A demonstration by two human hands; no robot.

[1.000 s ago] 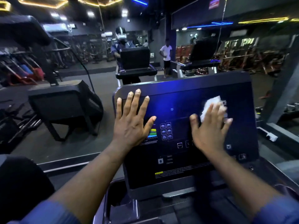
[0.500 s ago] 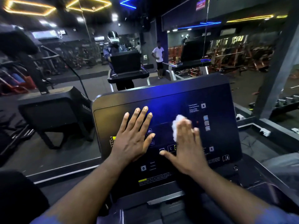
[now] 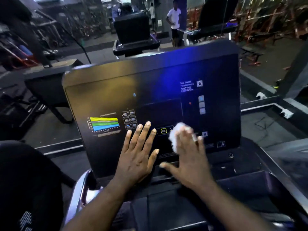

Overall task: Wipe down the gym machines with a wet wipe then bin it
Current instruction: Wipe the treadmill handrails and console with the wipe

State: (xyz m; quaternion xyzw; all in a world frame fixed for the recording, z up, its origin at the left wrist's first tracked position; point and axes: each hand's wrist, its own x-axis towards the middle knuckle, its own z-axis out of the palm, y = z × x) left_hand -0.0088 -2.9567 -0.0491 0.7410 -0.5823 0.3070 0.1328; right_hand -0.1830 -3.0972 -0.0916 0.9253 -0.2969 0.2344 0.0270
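**Both hands flat on machine console, wipe under the right**

Right hand (image 3: 188,160) lies flat with fingers extended, pressing a crumpled white wet wipe (image 3: 175,137) against the lower part of the dark console panel (image 3: 150,84). Its thumb stands out to the left, clear of the wipe. Motion blur softens this hand, so the fingers appear straight rather than curled, though the fingertips cannot be read with confidence. Left hand (image 3: 138,154) rests just beside it on the same panel, palm down, fingers spread, holding nothing.

Between the two sets of fingertips sits a yellow-framed OK button (image 3: 163,131). Left of the left hand, slightly higher, is a striped colour chart (image 3: 104,124) (yellow, green and blue bands), with a block of small icon keys (image 3: 129,120) between chart and fingers. Blue light glares across the panel's upper half.

Beyond the top edge stands another dark console (image 3: 131,29). Farther off, a person in a white shirt (image 3: 174,15) stands near red equipment racks (image 3: 266,22).
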